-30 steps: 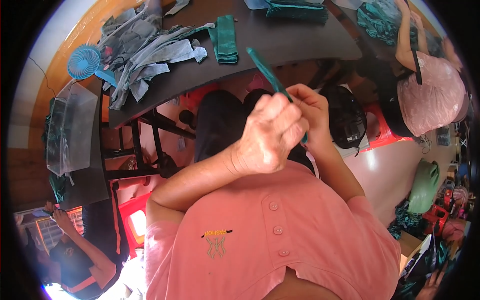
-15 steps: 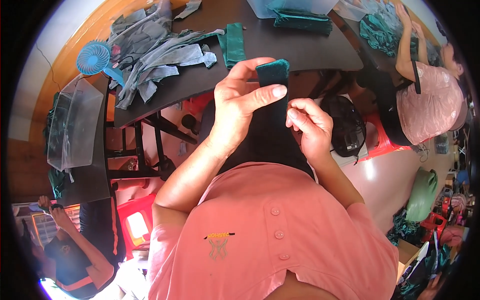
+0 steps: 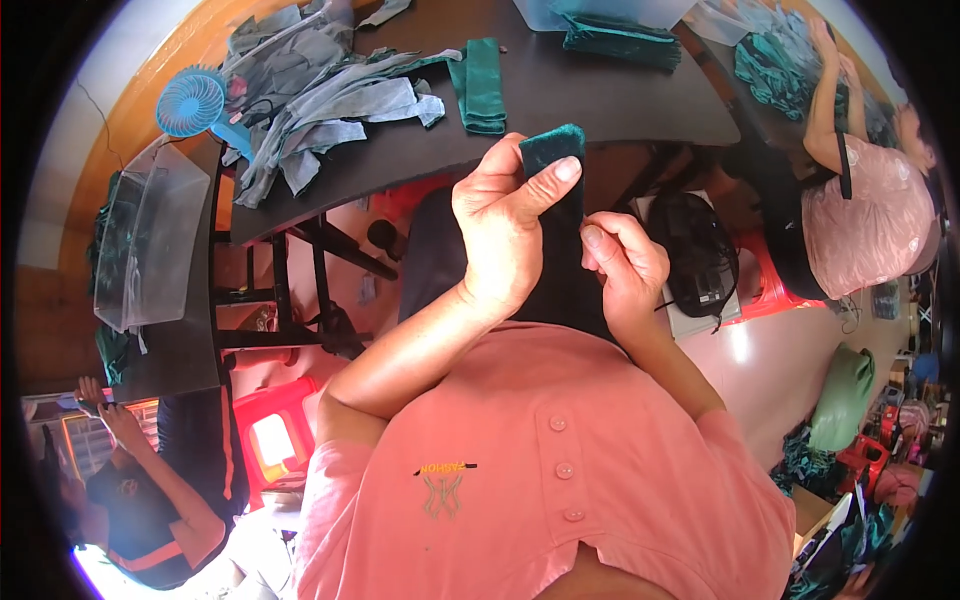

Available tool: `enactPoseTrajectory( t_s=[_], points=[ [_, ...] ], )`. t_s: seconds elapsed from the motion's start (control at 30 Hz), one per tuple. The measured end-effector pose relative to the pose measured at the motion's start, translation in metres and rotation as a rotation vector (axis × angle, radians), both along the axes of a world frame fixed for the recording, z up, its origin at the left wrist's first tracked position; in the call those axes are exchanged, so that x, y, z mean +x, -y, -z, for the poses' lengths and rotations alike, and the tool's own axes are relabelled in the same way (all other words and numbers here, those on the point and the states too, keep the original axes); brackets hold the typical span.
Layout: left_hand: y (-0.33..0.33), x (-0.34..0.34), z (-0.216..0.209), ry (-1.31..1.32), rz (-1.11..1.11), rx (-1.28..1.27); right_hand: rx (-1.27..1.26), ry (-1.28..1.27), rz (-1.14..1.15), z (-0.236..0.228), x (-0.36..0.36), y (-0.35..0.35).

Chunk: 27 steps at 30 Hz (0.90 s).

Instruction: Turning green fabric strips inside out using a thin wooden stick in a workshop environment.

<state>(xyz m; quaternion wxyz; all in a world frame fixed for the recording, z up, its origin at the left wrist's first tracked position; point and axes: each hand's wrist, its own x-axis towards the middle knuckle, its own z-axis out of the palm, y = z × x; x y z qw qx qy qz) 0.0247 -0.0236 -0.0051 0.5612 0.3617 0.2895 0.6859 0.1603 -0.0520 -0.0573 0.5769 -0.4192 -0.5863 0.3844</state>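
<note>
My left hand point(image 3: 500, 225) grips a dark green velvet piece point(image 3: 548, 147) upright, thumb across its front and fingers behind. The piece is narrow, with a fuzzy top edge; its lower part blends into dark clothing. Just right of it, my right hand point(image 3: 628, 265) has thumb and forefinger pinched together at its side edge. Whatever lies between those fingertips is too small to make out. Beyond the hands, a folded green velvet strip point(image 3: 481, 88) lies near the table's front edge, beside a heap of grey-green fabric strips point(image 3: 360, 105).
The dark table point(image 3: 580, 95) bears a blue fan point(image 3: 190, 102) and a stack of green pieces point(image 3: 622, 43). A clear plastic bin point(image 3: 150, 250) stands at left. One person point(image 3: 865, 225) works at right, another point(image 3: 150, 500) at lower left. A black bag point(image 3: 692, 255) sits beyond my right hand.
Both hands have shifted slightly down, and the velvet piece has moved with the left one. My left thumb sits closer to its top edge. The whole view has also shifted a little.
</note>
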Motion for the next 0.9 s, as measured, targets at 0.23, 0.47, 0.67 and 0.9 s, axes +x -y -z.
enactPoseTrajectory(
  t_s=[0.23, 0.47, 0.67, 0.9],
  points=[
    [-0.003, 0.001, 0.009, -0.048, -0.071, 0.104, 0.04, 0.04, 0.027, 0.003, -0.002, 0.003],
    [0.009, -0.026, -0.015, -0.583, 0.006, -0.029, 0.267, 0.199, 0.147, 0.008, 0.0, -0.002],
    [0.001, -0.023, -0.009, -0.199, 0.134, -0.074, 0.242, 0.221, 0.125, 0.011, 0.0, 0.0],
    [0.002, -0.017, 0.015, -0.084, 0.065, 0.153, 0.185, 0.04, 0.072, 0.014, 0.001, 0.003]
  ],
)
